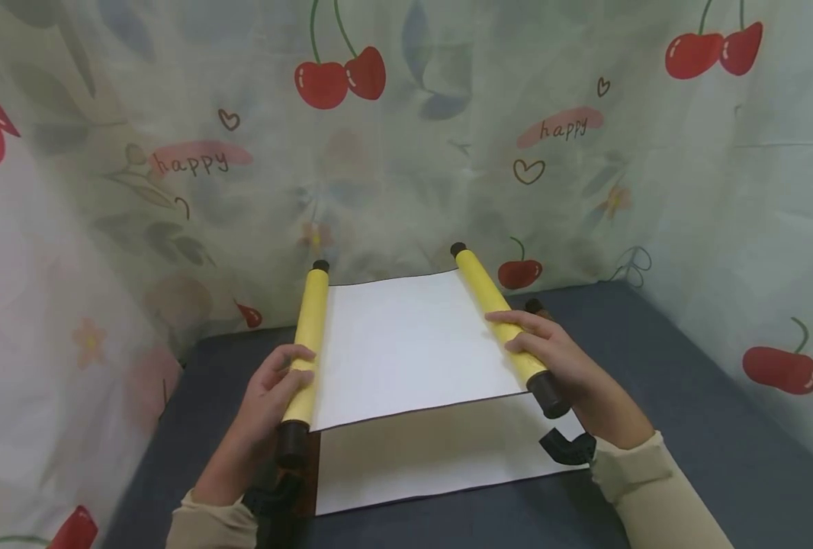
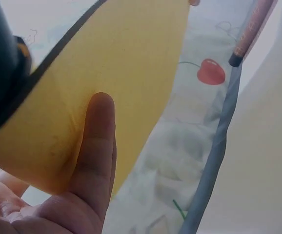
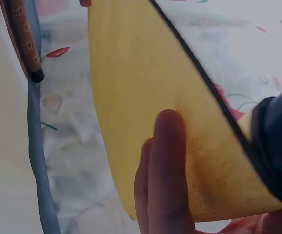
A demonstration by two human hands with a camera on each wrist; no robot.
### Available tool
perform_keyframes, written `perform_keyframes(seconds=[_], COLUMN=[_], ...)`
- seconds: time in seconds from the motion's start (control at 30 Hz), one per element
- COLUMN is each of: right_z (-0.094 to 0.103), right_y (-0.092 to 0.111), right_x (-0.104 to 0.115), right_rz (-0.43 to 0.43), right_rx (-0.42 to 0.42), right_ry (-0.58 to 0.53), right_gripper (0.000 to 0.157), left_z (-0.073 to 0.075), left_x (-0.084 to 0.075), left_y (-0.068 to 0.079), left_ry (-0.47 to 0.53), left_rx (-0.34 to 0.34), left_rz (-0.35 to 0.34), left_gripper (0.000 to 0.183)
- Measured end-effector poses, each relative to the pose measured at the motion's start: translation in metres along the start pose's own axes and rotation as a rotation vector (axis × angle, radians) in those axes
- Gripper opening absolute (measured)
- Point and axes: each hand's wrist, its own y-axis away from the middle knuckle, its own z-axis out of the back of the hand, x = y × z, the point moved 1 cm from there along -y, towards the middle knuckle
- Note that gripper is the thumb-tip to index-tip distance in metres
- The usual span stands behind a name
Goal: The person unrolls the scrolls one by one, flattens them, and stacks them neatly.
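A yellow-backed hanging scroll [image 1: 393,343] is held partly unrolled in the air, its white face tilted up. My left hand [image 1: 258,408] grips its left yellow roll [image 1: 310,316] near the lower end. The right hand [image 1: 560,354] holds the right yellow roll [image 1: 478,282], fingers across its top. Black knobs cap both rolls. Beneath lies a second, brown-backed scroll [image 1: 434,457], spread white side up and partly covered. In the left wrist view a finger [image 2: 99,141] presses the yellow backing [image 2: 141,48]; the right wrist view shows fingers [image 3: 169,161] against the yellow backing [image 3: 126,63] too.
The table has a dark grey cloth [image 1: 660,366]. Cherry-printed curtains [image 1: 393,175] enclose it at the back and both sides. A patterned brown roll [image 3: 26,39] of the lower scroll shows in the right wrist view. Black straps [image 1: 567,448] sit at both wrists.
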Motion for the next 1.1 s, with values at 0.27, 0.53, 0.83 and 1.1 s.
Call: perform_keyframes(seconds=[0.27,0.53,0.83,1.1], right_z=[0.004,0.009,0.013,0.015], right_y=[-0.001,0.002,0.001,0.001], right_x=[0.001,0.002,0.001,-0.001], right_rz=[-0.056,-0.064,-0.033,0.057], right_rx=[-0.028,-0.009,-0.028,-0.011], right_ry=[0.035,0.035,0.031,0.056], right_gripper=[0.046,0.045,0.036,0.018], left_z=[0.000,0.008,0.012,0.013], left_x=[-0.001,-0.005,-0.003,-0.004], left_y=[0.000,0.001,0.001,0.000], left_ry=[0.008,-0.050,-0.064,-0.073], left_rx=[0.027,-0.006,0.006,0.000], left_rz=[0.008,0.064,0.100,0.088], left_gripper=[0.032,0.038,0.044,0.043])
